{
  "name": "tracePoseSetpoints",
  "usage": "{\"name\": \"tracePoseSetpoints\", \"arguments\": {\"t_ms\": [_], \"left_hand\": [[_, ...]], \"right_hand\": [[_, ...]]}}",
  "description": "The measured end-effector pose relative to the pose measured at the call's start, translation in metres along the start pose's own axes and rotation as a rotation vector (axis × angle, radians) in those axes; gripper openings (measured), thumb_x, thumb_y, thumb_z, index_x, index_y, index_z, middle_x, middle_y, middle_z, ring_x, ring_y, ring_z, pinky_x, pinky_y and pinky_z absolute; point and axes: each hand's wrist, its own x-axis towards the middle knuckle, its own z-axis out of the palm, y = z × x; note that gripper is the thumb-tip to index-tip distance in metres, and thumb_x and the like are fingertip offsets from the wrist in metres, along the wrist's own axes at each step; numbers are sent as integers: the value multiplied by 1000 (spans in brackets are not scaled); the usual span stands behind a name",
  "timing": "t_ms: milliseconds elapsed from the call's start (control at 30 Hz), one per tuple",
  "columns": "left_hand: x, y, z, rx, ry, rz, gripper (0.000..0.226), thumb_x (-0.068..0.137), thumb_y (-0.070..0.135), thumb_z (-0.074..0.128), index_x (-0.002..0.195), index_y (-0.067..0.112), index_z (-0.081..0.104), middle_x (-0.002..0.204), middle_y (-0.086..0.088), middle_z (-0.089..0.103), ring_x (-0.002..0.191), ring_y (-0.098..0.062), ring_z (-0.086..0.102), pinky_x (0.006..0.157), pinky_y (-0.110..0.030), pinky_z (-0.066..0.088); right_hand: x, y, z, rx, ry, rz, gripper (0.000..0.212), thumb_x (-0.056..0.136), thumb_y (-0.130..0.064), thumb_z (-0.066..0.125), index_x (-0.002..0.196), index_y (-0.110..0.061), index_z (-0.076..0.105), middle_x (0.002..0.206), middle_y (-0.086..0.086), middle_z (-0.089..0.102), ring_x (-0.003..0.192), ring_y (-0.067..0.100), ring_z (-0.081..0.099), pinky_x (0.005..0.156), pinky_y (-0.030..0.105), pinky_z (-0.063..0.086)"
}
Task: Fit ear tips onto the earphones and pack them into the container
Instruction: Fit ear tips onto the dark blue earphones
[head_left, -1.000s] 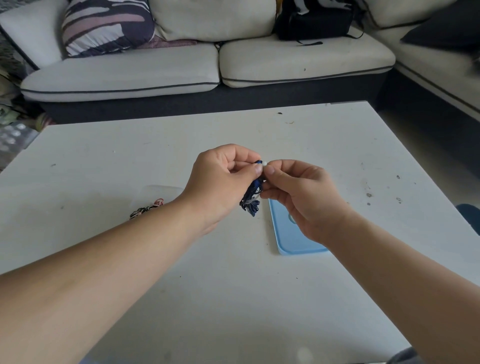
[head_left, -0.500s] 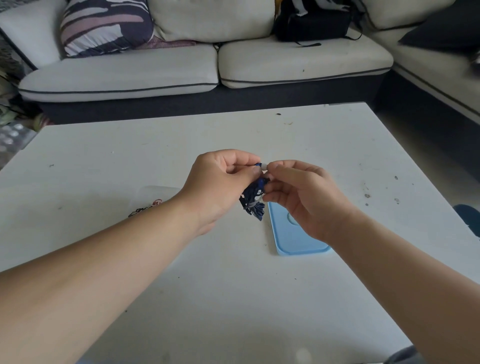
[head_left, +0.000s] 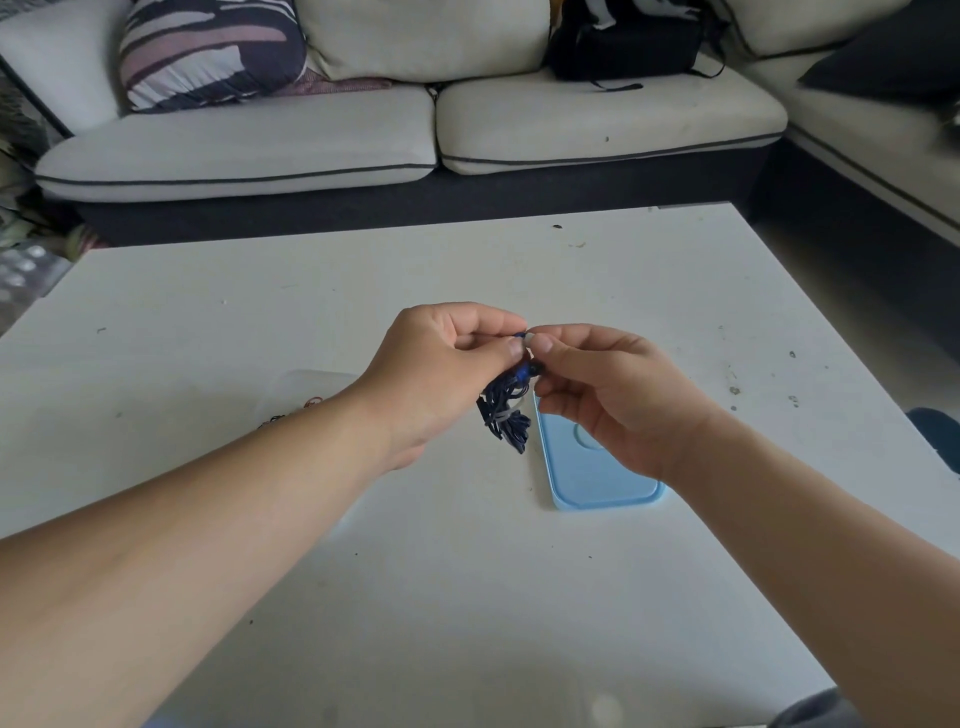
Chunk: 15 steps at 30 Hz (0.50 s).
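Observation:
Above the middle of the white table, my left hand (head_left: 447, 374) pinches one bud of the dark blue earphones (head_left: 506, 410); their bundled cable hangs below my fingers. My right hand (head_left: 608, 395) pinches a small white ear tip (head_left: 529, 338) against that bud. A second bud shows between the two hands. The light blue container lid (head_left: 597, 478) lies flat on the table under my right hand. A clear container (head_left: 317, 384) sits behind my left wrist, mostly hidden, with another earphone cable (head_left: 291, 413) showing beside it.
The white table (head_left: 467, 571) has small dark specks near its right side. A white sofa (head_left: 332, 145) with a striped cushion (head_left: 208, 47) and a black bag (head_left: 628, 41) runs along the far edge and the right.
Both hands have stayed together at the same spot, shifting only slightly. The hanging cable bundle has swung a little.

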Motion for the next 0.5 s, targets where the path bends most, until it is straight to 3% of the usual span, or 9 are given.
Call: {"name": "tracePoseSetpoints", "arguments": {"t_ms": [133,333,500], "left_hand": [[0,-2,-1,10,17,-4,16,93,12,75,103,24,78,88,2,80,86,-10,76,86,-24,58],[0,-2,0,19,-7,-6,16,94,13,74,105,24,78,88,5,80,86,-6,76,79,-17,53],[1,-3,0,36,-3,-1,16,94,11,73,105,23,79,91,3,81,88,-6,77,82,-19,55]], "right_hand": [[0,1,0,24,3,40,21,91,-10,72,109,2,72,87,12,71,68,19,66,66,29,59],[-2,1,-1,23,-3,43,12,94,-12,69,98,-3,74,89,13,73,69,20,66,67,29,60],[-1,1,-2,21,-25,67,13,93,-15,70,97,-4,75,93,14,73,71,21,67,70,31,61]]}}
